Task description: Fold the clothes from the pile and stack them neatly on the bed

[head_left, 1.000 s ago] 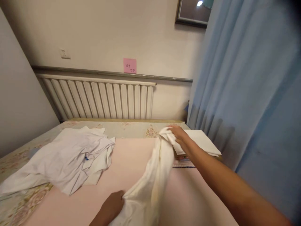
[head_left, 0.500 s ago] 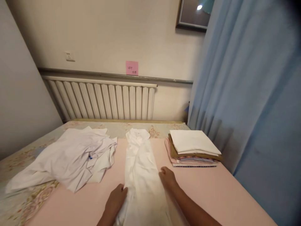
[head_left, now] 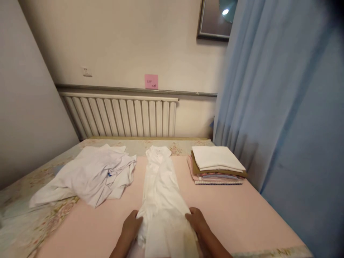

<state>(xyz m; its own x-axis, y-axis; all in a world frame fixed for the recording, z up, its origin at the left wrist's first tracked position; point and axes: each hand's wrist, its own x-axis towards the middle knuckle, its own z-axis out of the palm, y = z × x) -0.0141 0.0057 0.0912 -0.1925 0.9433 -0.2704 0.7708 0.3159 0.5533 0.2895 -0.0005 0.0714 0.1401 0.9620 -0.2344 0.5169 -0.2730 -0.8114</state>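
A white shirt (head_left: 162,193) lies lengthwise on the pink cloth (head_left: 228,218), its sides folded in to a long narrow strip. Its collar end points away from me, toward the radiator. My left hand (head_left: 131,225) is closed on the shirt's left edge near the bottom of the view. On the opposite edge, at about the same height, my right hand (head_left: 197,220) pinches the fabric. Between the two hands the cloth is a little rumpled. The shirt's lower end runs out of the bottom of the view.
Rumpled white clothes (head_left: 91,175) lie in a heap on the left. A stack of folded clothes (head_left: 219,159), white on top, sits at the right. Behind the bed stands a white radiator (head_left: 129,116); a blue curtain (head_left: 268,89) hangs along the right side.
My right hand has slid down the shirt's edge toward me, and both hands now grip the sides level with each other. The fabric between them has shifted; the camera view has turned slightly.
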